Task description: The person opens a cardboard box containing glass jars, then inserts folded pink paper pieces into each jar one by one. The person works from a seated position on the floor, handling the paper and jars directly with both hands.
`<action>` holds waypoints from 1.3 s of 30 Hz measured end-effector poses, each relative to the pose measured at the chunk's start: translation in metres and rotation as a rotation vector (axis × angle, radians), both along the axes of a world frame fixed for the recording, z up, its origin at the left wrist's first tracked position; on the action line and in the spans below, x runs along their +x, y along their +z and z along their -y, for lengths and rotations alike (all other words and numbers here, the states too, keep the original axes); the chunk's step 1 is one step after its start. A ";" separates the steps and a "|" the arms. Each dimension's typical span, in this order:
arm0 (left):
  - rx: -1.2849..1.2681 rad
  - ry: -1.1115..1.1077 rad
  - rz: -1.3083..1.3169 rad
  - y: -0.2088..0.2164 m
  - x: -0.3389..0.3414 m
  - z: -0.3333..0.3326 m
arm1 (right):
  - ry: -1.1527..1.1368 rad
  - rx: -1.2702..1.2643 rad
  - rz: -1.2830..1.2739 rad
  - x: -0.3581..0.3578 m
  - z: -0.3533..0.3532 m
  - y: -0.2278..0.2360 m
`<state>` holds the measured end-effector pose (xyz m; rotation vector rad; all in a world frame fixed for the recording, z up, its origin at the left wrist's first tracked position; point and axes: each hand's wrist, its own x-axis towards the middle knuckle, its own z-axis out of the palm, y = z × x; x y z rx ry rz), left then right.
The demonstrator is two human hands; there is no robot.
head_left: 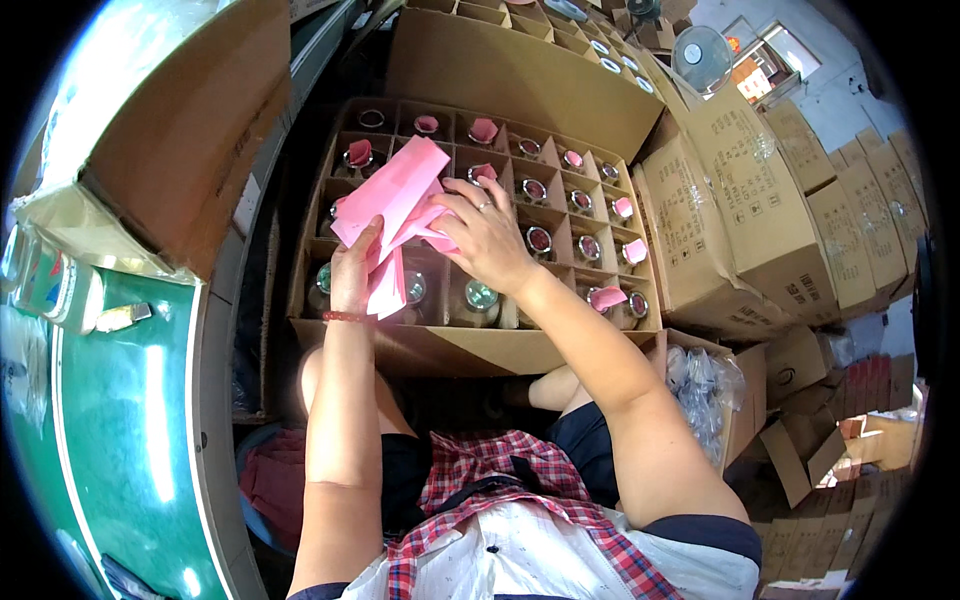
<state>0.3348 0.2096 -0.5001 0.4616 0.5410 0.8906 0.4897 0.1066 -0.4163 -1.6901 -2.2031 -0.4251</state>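
A loose bunch of pink paper sheets [400, 195] is held over a divided cardboard box [440, 345]. My left hand [355, 265] is closed round the lower left of the bunch. On its right side, the fingers of my right hand [485, 235] pinch the pink sheets. Glass bottles stand upright in the box's compartments, among them a bottle [480, 297] just below my right hand. Some bottle mouths have pink paper tucked in, such as the pink paper piece [606, 298] at the near right. The sheets and my hands hide several compartments.
Another divided box [500, 70] stands beyond. Sealed cartons [730, 200] are stacked on the right, with a carton of clear plastic wrapping [705, 395] nearer. On the left runs a green-topped table [120, 400] carrying a large open carton [190, 120]. A fan [702, 58] stands far right.
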 end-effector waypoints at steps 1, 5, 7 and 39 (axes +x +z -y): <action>-0.019 0.040 -0.043 -0.006 -0.002 -0.004 | 0.012 0.046 0.005 0.000 0.002 0.000; 0.002 0.092 -0.057 -0.025 -0.017 -0.025 | -0.027 0.050 -0.164 0.002 0.027 0.002; 0.010 0.112 -0.023 -0.020 -0.020 -0.023 | -0.074 -0.015 -0.265 0.009 0.041 -0.001; 0.035 0.168 -0.094 0.004 -0.022 -0.013 | -0.211 -0.314 0.264 0.026 0.046 -0.086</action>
